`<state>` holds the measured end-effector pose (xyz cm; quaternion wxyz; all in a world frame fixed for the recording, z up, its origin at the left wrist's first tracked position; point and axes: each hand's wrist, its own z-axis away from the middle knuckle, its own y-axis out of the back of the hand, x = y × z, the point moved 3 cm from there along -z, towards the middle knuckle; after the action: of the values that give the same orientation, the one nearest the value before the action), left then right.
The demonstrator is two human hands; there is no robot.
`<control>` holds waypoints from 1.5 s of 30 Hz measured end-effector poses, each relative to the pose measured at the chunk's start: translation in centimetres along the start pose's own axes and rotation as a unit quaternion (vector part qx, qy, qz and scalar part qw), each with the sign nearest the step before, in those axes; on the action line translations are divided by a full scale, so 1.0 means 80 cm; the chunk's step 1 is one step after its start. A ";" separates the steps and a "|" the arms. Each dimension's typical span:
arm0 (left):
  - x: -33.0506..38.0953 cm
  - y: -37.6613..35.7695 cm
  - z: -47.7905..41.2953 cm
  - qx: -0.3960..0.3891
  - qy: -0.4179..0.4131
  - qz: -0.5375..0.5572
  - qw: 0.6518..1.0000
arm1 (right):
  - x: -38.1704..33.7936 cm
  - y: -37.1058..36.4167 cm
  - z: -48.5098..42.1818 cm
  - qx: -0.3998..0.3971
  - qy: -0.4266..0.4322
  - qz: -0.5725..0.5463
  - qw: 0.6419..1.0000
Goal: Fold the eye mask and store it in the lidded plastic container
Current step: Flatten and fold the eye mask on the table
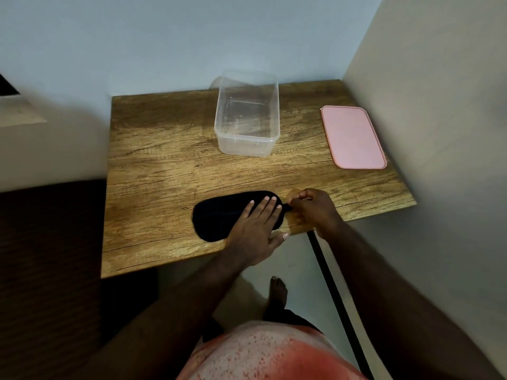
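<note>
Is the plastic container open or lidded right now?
Open. The clear container stands upright and empty, and its pink lid lies flat on the table, apart to its right.

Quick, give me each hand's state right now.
Left hand: open, lying flat on the black eye mask.
Right hand: fingers closed in a pinch at the mask's right end.

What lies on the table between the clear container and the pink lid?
Nothing: in the head view, only bare wooden table shows between the clear container and the pink lid.
</note>
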<state>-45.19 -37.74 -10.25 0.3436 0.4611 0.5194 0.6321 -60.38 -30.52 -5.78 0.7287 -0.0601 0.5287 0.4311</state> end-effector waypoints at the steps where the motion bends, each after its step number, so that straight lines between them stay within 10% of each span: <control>1: 0.000 0.000 0.001 -0.001 -0.002 0.001 1.000 | -0.003 -0.003 0.000 -0.018 -0.007 -0.009 1.000; 12: -0.003 0.003 0.004 0.026 -0.014 0.030 0.999 | -0.007 -0.013 0.007 -0.020 -0.067 -0.055 0.996; 23: -0.007 0.015 -0.001 0.083 0.012 0.163 0.983 | -0.013 -0.046 0.029 0.105 0.153 0.142 0.972; 33: -0.006 0.005 0.004 0.066 -0.013 0.072 0.995 | 0.003 -0.047 0.034 0.172 0.134 0.097 0.971; 45: -0.017 0.027 -0.015 0.130 0.140 0.363 0.912 | 0.015 -0.063 0.053 0.093 0.199 0.155 0.963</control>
<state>-45.79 -39.89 -8.53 -0.0492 0.5652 0.4365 0.6983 -53.73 -30.69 -6.80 0.5349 0.0064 0.7041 0.4669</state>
